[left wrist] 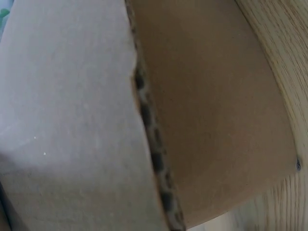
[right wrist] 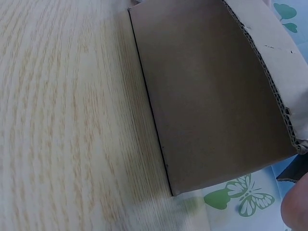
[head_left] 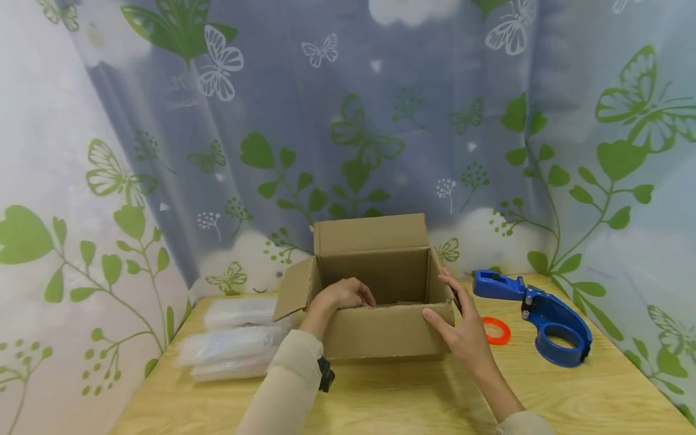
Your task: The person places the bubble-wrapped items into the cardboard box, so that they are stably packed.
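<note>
A brown cardboard box (head_left: pixel 380 333) stands open-topped on the wooden table. Its back flap (head_left: pixel 371 234) is raised and the left flap (head_left: pixel 293 289) slants outward. My left hand (head_left: pixel 348 294) reaches over the near wall into the box, fingers bent down; its fingertips are partly hidden behind that wall, and I cannot tell whether they pinch anything. At the near right corner my right hand (head_left: pixel 463 329) grips the box, thumb on the front and fingers along the right side. The right wrist view shows the box's front panel (right wrist: pixel 207 101) with a fingertip (right wrist: pixel 296 204) beside its corner.
Several clear plastic-wrapped packs (head_left: pixel 234 347) lie left of the box. On the right are an orange-red ring (head_left: pixel 506 331), apparently a tape roll, and a blue tape dispenser (head_left: pixel 565 323). A printed curtain (head_left: pixel 283 121) hangs behind the table (head_left: pixel 391 402).
</note>
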{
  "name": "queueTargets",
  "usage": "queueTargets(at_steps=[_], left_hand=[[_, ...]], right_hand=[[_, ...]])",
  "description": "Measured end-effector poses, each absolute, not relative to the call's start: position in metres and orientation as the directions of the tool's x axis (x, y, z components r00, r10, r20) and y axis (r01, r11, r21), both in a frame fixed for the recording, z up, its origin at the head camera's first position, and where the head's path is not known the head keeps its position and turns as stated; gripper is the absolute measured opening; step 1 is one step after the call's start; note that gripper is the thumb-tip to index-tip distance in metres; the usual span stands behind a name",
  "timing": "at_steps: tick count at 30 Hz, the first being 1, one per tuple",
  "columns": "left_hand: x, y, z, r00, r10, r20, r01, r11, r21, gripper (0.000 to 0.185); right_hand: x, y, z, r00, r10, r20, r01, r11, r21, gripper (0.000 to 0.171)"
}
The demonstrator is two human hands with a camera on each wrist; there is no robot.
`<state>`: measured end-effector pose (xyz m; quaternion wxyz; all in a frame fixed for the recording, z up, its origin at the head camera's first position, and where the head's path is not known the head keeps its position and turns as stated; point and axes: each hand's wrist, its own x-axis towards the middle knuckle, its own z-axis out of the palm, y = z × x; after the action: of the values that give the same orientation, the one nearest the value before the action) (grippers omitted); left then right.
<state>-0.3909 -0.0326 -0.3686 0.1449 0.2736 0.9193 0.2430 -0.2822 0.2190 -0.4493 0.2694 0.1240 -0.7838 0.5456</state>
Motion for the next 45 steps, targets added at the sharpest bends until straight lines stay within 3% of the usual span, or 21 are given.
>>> queueTargets(at_steps=[8, 18, 22, 31, 45], left_hand=[[-0.391, -0.028, -0.367, -0.856, 0.513, -0.055, 0.383, 0.702, 0.601, 0.024], [-0.392, -0.034, -0.366, -0.887, 0.434, 0.157, 0.410, 0.585, 0.700, 0.026], [-0.388, -0.041, -0.356, -0.878, 0.451, 0.160, 0.408, 0.530, 0.744, 0.032], [-0.378, -0.065, -0.331, -0.788, 0.602, 0.126, 0.472, 0.460, 0.752, 0.035], [-0.363, -0.129, -0.318, -0.789, 0.600, 0.131, 0.443, 0.407, 0.799, 0.039]], right_hand=[[-0.282, 0.221, -0.448, -0.815, 0.106, 0.569, -0.497, 0.377, -0.782, 0.068], [-0.284, 0.217, -0.452, -0.812, 0.120, 0.571, -0.499, 0.365, -0.786, 0.067], [-0.284, 0.216, -0.452, -0.815, 0.118, 0.567, -0.497, 0.359, -0.790, 0.066], [-0.283, 0.217, -0.449, -0.818, 0.126, 0.561, -0.491, 0.357, -0.795, 0.065], [-0.285, 0.218, -0.450, -0.818, 0.124, 0.562, -0.488, 0.365, -0.793, 0.066]])
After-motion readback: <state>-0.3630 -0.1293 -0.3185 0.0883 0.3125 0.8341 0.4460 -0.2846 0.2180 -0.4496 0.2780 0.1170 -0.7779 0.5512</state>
